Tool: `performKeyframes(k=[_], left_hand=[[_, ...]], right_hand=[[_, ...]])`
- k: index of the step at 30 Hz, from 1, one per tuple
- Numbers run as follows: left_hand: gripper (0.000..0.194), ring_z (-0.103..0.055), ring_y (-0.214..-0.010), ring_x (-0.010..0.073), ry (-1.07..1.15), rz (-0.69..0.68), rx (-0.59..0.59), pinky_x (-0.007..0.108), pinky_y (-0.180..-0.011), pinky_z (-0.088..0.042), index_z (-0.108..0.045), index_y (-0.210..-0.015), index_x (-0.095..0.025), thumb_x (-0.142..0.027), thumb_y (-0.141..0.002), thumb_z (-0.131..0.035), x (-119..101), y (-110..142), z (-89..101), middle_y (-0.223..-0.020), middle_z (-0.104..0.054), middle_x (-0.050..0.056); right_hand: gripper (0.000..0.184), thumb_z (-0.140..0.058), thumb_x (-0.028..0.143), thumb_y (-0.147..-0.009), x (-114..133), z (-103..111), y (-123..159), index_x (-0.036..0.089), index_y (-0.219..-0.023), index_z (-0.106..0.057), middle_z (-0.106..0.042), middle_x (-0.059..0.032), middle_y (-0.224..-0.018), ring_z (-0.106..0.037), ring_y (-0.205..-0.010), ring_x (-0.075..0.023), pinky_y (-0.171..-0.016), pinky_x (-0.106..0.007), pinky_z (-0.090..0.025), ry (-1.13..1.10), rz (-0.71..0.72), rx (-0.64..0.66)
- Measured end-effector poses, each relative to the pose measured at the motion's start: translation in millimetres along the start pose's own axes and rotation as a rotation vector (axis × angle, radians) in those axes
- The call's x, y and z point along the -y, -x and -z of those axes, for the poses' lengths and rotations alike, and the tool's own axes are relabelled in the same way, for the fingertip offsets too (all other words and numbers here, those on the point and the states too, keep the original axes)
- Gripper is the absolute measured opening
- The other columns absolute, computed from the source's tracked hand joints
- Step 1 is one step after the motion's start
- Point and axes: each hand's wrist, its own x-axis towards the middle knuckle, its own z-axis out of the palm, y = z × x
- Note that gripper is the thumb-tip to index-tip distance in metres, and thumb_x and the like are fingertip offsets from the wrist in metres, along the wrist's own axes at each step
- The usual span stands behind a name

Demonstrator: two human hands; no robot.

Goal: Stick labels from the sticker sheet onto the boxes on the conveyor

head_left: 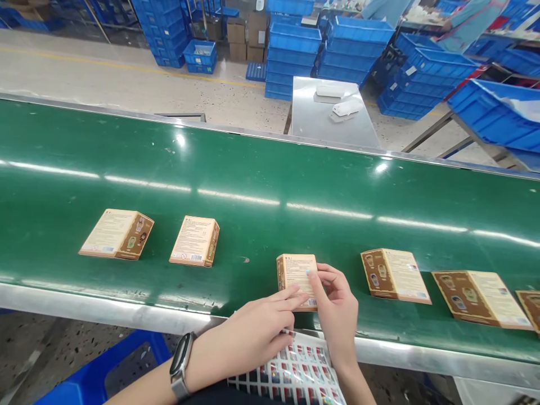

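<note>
A small cream and brown printed box lies on the green conveyor belt in front of me. My right hand grips its right edge, thumb on the printed face and fingers curled at the side. A tiny bluish, shiny piece, perhaps a sticker, shows at the thumb tip. My left hand, with a watch on the wrist, stretches its fingers over the box's lower face. Below both hands is a sheet of shiny stickers in rows; the left thumb is close to its top edge, and whether it touches cannot be seen.
Similar boxes lie on the belt: two to the left, one farthest out, and three to the right, one nearest. Beyond stand a metal table and stacked blue crates. A blue stool is lower left. People work at the back right.
</note>
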Motion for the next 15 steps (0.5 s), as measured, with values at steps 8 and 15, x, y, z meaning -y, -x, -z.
performKeyframes(k=[8,15], left_hand=[[0.009,-0.037,-0.144,0.0221,-0.126,-0.116,0.010,0.035,-0.120,-0.033,-0.063,-0.088,-0.016,-0.018,-0.095,-0.058,8,10,4.6,-0.151,-0.048,0.010],[0.014,-0.067,-0.076,0.0121,-0.144,0.164,-0.149,0.021,-0.068,-0.044,-0.064,-0.103,-0.026,-0.030,-0.101,-0.051,-5,43,51.9,-0.089,-0.072,-0.005]], right_hand=[[0.037,-0.066,0.053,-0.086,12,14,-19,0.022,-0.102,-0.054,-0.066,-0.0087,-0.097,-0.067,-0.076,-0.0240,-0.066,-0.035,-0.054,0.215,0.067,-0.045],[0.015,-0.063,0.032,-0.096,76,20,2,0.028,-0.110,-0.065,-0.071,-0.0018,-0.101,-0.068,-0.092,-0.0208,-0.079,-0.027,-0.054,0.298,0.535,0.672]])
